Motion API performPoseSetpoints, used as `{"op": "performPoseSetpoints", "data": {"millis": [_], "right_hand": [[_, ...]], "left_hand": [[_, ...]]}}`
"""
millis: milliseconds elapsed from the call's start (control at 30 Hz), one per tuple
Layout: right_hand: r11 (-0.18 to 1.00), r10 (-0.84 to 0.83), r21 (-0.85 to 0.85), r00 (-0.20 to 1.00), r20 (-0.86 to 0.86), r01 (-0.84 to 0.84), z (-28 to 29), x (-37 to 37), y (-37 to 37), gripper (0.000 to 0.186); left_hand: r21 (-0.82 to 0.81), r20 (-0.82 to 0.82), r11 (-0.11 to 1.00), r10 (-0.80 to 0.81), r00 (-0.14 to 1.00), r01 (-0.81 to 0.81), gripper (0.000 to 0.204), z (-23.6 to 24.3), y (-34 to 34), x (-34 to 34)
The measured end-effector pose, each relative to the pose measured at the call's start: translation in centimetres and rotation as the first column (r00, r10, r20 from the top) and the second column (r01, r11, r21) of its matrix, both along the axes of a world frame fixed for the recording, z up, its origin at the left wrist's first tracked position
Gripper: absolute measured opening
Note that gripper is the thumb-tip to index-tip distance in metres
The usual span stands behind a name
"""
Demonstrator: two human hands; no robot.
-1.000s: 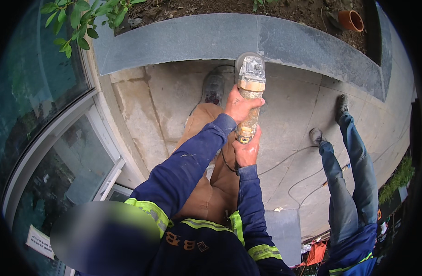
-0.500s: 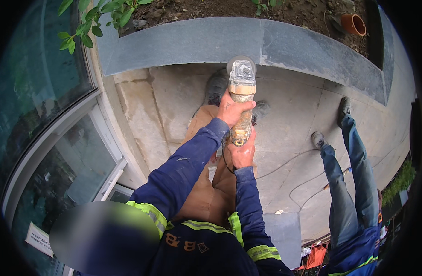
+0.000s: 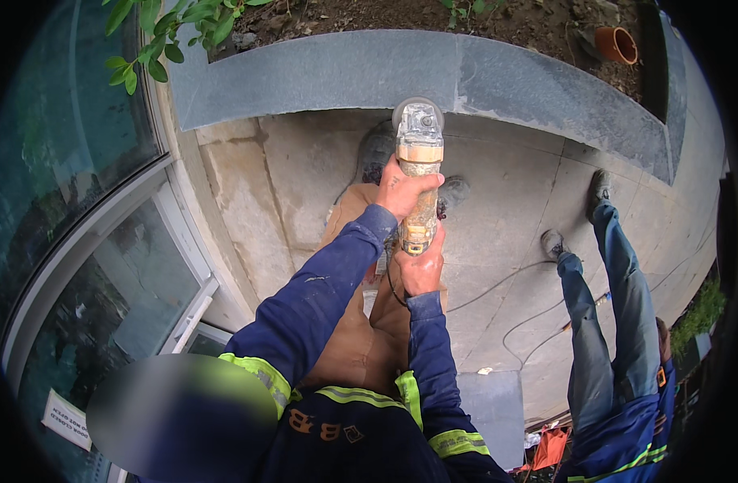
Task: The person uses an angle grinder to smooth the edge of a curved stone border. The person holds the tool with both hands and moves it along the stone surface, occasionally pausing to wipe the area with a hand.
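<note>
Both my hands are closed around a dusty, worn angle grinder (image 3: 420, 151). My left hand (image 3: 403, 191) wraps the front of its body behind the gear head, thumb across the top. At the rear end, my right hand (image 3: 422, 267) grips the handle part, its fingers partly hidden beneath. The grinder's round grey disc (image 3: 418, 101) is at the front edge of the grey stone coping (image 3: 320, 77), left of a joint between two slabs. Whether the disc touches the stone, I cannot tell. A dark cord (image 3: 498, 283) trails from the tool toward the right.
A co-worker in jeans (image 3: 618, 298) stands on the paving at right, near the cord. Soil (image 3: 353, 14) and a terracotta pot (image 3: 616, 45) lie behind the coping. A framed glass door (image 3: 103, 298) stands at left, leafy branches (image 3: 147, 48) above. My shoes (image 3: 376, 153) are below the coping.
The grinder and both hands have shifted slightly left along the coping edge. My grip is unchanged. The co-worker's upper body has moved a little.
</note>
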State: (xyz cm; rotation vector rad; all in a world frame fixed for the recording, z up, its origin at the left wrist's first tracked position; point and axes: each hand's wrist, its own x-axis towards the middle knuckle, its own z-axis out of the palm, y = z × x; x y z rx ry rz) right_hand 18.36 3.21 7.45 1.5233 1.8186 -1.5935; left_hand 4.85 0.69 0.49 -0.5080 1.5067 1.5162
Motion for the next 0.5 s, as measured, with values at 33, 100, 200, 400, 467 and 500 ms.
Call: {"op": "performPoseSetpoints", "data": {"millis": [33,100,200,400,467,500], "right_hand": [[1.000,0.005,-0.001,1.000,-0.018,-0.005,0.1,0.3,-0.1,0.082],[0.999,-0.002,0.041,1.000,-0.009,0.002,0.0,1.1,-0.3,0.081],[0.998,-0.015,0.064,1.000,0.026,0.013,-0.1,1.3,-0.1,0.079],[0.999,0.012,0.035,1.000,0.003,-0.012,-0.1,0.6,-0.2,0.078],[0.999,0.028,0.037,1.000,-0.015,-0.027,-0.1,0.9,-0.4,0.079],[0.998,0.036,0.043,0.999,-0.015,-0.035,0.0,1.0,-0.4,0.079]], "left_hand": [[0.013,-0.007,1.000,0.014,1.000,-0.013,0.048,-0.1,0.0,0.4],[0.042,-0.014,0.998,0.048,0.999,-0.047,0.053,0.2,0.3,1.1],[0.094,-0.006,0.994,0.050,0.999,-0.049,0.057,0.0,1.2,1.4],[0.032,0.006,0.997,0.066,0.998,-0.066,0.052,-0.2,0.0,0.8],[0.013,0.001,0.998,0.068,0.998,-0.068,0.046,0.0,-0.6,1.2],[0.004,0.000,0.998,0.070,0.998,-0.070,0.044,0.3,-0.7,1.3]]}}
